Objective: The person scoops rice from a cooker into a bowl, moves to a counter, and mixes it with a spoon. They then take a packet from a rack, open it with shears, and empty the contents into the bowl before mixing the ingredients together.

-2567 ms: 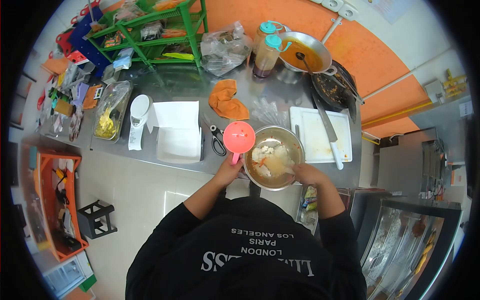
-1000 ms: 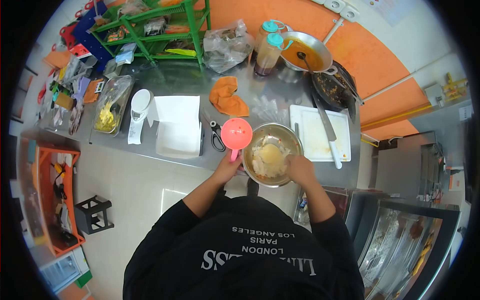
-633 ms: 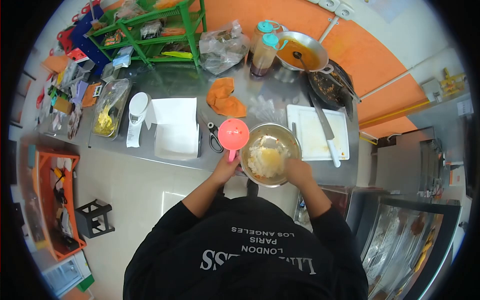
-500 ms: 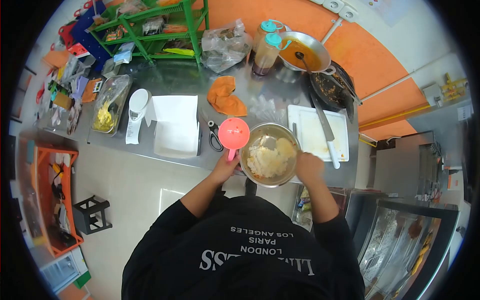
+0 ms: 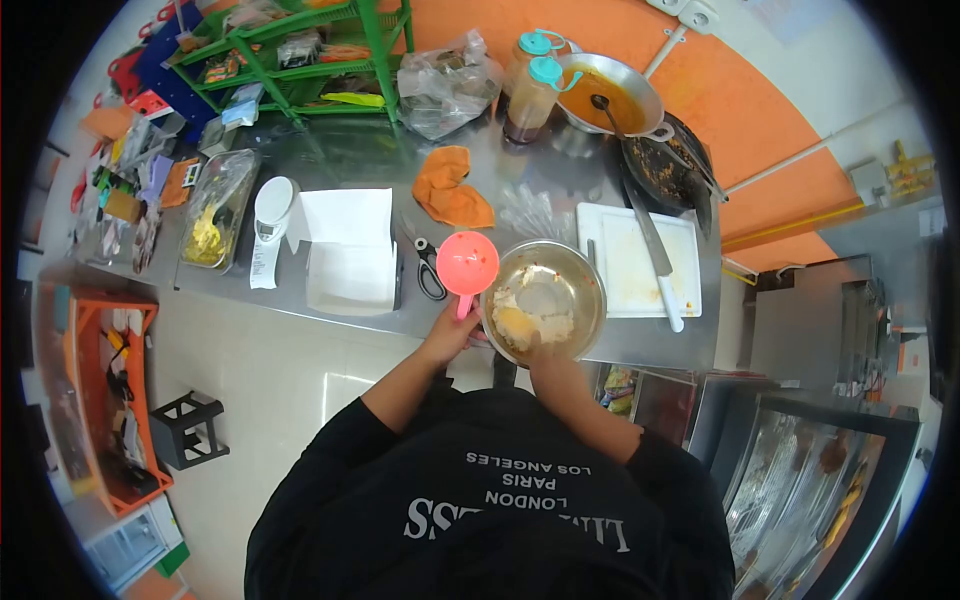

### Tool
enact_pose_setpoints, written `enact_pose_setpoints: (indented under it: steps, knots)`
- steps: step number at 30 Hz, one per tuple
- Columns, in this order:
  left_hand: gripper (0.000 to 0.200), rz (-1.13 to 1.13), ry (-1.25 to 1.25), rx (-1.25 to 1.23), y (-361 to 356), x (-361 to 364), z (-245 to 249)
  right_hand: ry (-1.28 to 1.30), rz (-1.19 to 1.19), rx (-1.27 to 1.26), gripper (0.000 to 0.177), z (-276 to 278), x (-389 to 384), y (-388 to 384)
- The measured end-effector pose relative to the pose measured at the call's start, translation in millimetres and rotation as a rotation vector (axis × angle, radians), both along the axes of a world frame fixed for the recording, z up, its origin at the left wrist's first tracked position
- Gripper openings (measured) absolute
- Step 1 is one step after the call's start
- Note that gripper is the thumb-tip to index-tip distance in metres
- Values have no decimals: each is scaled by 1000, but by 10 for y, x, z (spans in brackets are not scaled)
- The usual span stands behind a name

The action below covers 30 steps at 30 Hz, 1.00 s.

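A steel mixing bowl holds white rice, with reddish bits on the bowl's wall. My left hand is closed on the handle of a pink measuring cup, close against the bowl's left rim. Small specks show inside the cup. At the near rim, my right hand is blurred and closed on a pale yellow rice paddle, whose blade lies in the rice. Its handle is mostly hidden by the hand. Black-handled scissors lie just left of the cup.
Right of the bowl, a knife lies on a white cutting board. An open paper box, a kitchen scale and an orange cloth are leftward. Behind stand squeeze bottles and a pan of orange sauce.
My right hand has swung from the bowl's right rim to its near side. The paddle's blade moved left and nearer, and the rice is gathered toward the near side.
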<state>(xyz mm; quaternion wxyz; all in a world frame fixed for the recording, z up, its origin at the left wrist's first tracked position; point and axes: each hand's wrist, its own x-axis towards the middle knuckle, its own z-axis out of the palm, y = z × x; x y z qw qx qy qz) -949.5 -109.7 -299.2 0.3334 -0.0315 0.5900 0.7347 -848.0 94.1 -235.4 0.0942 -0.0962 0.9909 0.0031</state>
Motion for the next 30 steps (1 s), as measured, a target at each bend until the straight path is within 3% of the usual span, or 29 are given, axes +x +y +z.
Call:
enact_pose_setpoints:
  steps: [2,4,7,10,17,19,23,25,28,30]
  knots:
    - [14,4,18,-8,0,-6,-17,-21,51,24,49,0,6,16]
    - [21,-24,27,-19,-21,-15,-88,11,60,-26,41,412,-156,157]
    - [22,-27,24,-14,-25,-17,-131,-69,-99,-71,16,788,-250,180]
    - [15,-18,19,-16,-4,0,-4,-219,-114,-126,15,216,-245,308]
    - [17,-28,31,-22,7,-11,-43,-265,-215,-228,23,368,-589,605]
    - [18,-7,50,-9,12,0,-66,-325,-202,-46,22,169,-549,640]
    - [19,-15,30,-21,9,-20,-15,-282,-115,44,20,436,-606,626]
    - [20,-23,31,-20,2,-13,-45,-258,-116,-119,17,697,-588,554]
    - [21,-24,35,-33,0,-18,-17,-358,-33,45,17,258,-514,580]
    - [21,-27,21,-19,8,-29,5,-332,-38,45,17,382,-595,584]
